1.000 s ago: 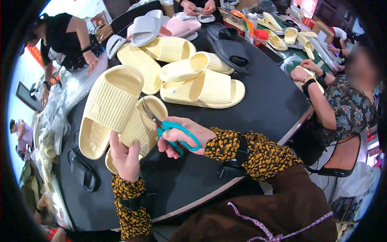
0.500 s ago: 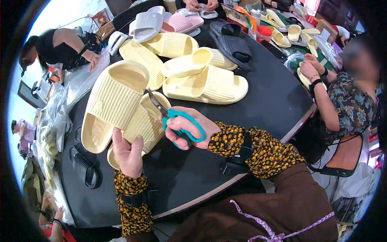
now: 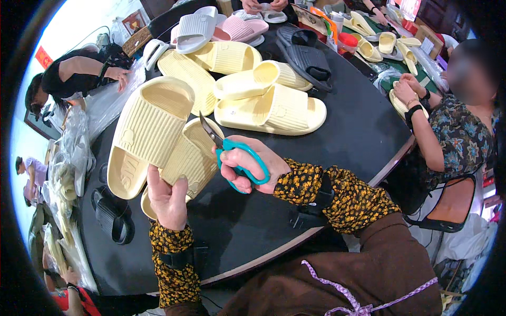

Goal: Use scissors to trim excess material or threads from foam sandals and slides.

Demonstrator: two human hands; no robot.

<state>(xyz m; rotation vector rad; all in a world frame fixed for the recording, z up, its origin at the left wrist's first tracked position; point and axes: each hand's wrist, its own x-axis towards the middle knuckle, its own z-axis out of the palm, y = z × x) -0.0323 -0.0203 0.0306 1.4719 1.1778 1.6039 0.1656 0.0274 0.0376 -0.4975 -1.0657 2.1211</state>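
Observation:
My left hand [image 3: 167, 199] grips the lower edge of a cream slipper [image 3: 150, 124] with a ribbed strap, tilted over another cream slipper [image 3: 191, 160]. My right hand [image 3: 255, 163] is closed round teal-handled scissors [image 3: 211, 131], a finger and thumb through the loops. Their dark blades look nearly closed and point up and left, just right of the tilted slipper and over the far end of the lower one. Whether the blades touch anything is hard to tell. Beyond my hands lie several more cream slippers [image 3: 271, 113] in a loose pile.
On the black table [image 3: 353, 131] are dark slippers [image 3: 308, 60] at the far side and a black one [image 3: 112, 216] at the left. Grey slippers [image 3: 196, 30] and pink slippers [image 3: 240, 29] lie at the back. Clear plastic wrapping [image 3: 79, 142] drapes the left edge. Co-workers surround the table.
The scissors have shifted slightly to the right, their tip away from the tilted slipper's edge. My left hand keeps its grip. A co-worker at the left has moved a little.

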